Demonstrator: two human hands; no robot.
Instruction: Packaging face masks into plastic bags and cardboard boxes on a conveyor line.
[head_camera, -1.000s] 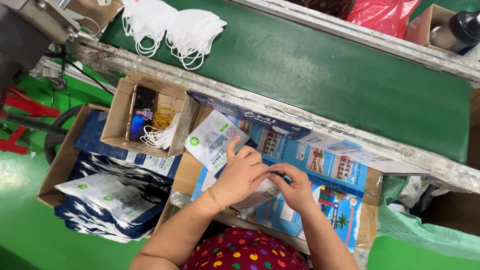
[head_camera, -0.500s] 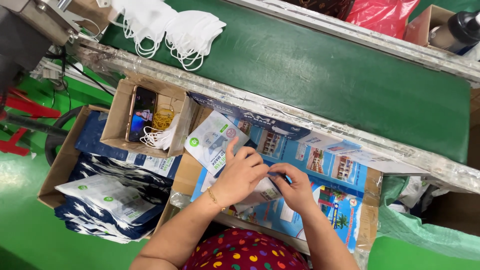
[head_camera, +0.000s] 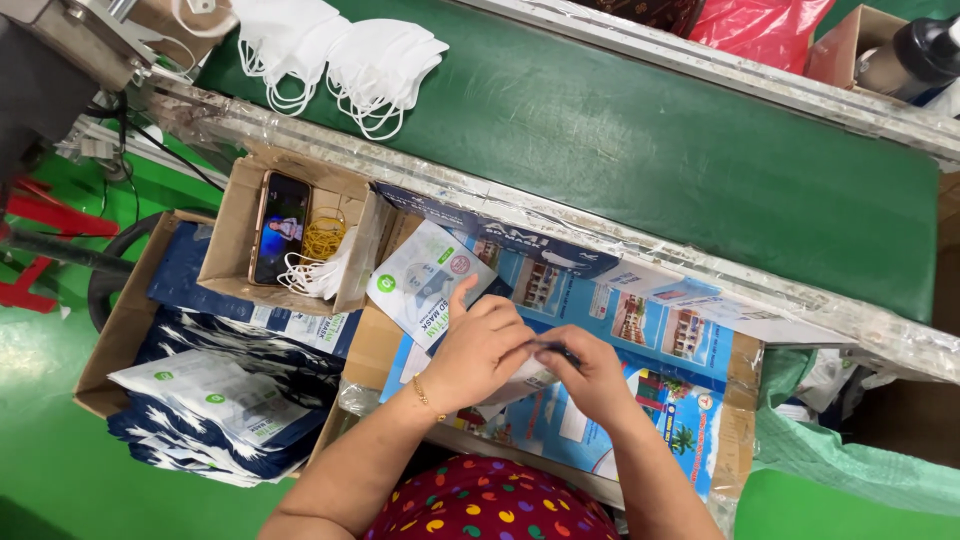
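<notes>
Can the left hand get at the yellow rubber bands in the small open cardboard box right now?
Probably yes, once freed: the left hand is pressing a white mask packet, and the yellow rubber bands lie uncovered in the open cardboard box beside it.

conveyor belt (head_camera: 640, 150): showing plain dark green at twelve o'clock
face masks (head_camera: 340, 55): lying white at eleven o'clock
mask packet (head_camera: 425, 280): showing white and pale grey with a green dot
rubber bands (head_camera: 322, 240): glowing yellow inside the brown cardboard box (head_camera: 228, 230)
garment (head_camera: 490, 505): showing dark red with many-coloured spots at six o'clock
bag (head_camera: 760, 25): shining red at one o'clock
floor (head_camera: 50, 470): gleaming bright green at eight o'clock
</notes>
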